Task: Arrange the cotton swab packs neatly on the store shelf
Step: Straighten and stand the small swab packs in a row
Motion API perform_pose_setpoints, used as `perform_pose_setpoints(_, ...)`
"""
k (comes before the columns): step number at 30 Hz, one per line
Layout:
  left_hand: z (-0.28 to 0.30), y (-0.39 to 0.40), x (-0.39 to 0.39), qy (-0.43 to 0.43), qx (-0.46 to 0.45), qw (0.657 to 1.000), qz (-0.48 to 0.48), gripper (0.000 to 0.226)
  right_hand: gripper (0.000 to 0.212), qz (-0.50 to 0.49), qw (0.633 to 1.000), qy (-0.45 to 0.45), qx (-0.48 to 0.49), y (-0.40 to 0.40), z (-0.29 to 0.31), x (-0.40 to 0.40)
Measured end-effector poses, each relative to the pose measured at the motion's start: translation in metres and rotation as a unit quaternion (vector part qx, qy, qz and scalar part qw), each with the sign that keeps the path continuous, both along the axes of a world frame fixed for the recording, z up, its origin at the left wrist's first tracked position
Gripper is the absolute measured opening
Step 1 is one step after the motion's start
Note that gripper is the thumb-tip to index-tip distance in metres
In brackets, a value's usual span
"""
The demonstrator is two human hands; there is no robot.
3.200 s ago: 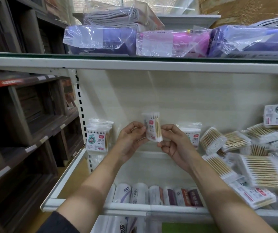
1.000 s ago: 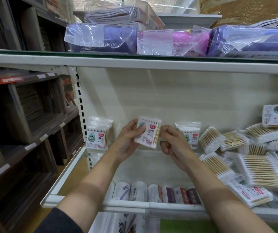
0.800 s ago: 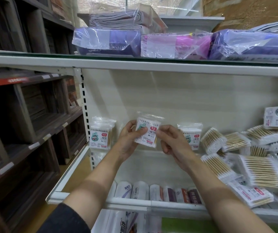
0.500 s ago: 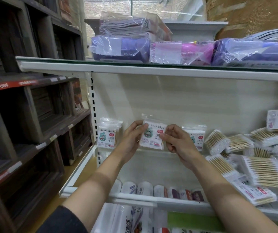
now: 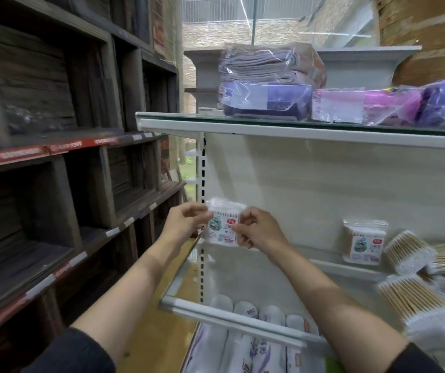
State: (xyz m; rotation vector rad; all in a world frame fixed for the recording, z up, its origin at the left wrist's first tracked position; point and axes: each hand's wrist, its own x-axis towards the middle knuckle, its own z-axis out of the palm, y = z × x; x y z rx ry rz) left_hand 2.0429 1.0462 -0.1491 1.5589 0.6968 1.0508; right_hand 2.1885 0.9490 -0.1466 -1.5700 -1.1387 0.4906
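From my remote seat, the white store shelf [image 5: 245, 320] filled most of the view, its left end beside the dark wooden racks [image 5: 54, 184]. Judging by how things lay, I put the job at an early stage: one cotton swab pack [image 5: 364, 242] stood upright against the back panel, while a loose heap of packs [image 5: 415, 281] sprawled tilted and overlapping at the right, waiting to be straightened. That heap looked like most of the work left. At the shelf's far left end both hands held another pack [image 5: 224, 224] upright, label facing me, close to the back panel; I could not tell whether its base touched the shelf. The left hand [image 5: 186, 220] pinched its left edge and the right hand [image 5: 257, 230] pinched its right edge, fingers curled. The pack was a small clear bag with a crinkled top seal, a white label, a teal cartoon figure and a red mark.
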Motion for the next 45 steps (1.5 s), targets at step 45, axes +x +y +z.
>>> perform_pose_setpoints(45,-0.028,-0.138,0.242,0.204,0.148,0.96,-0.119,0.02,0.027,-0.27,0.962,-0.047,-0.011,-0.148,-0.011,0.145)
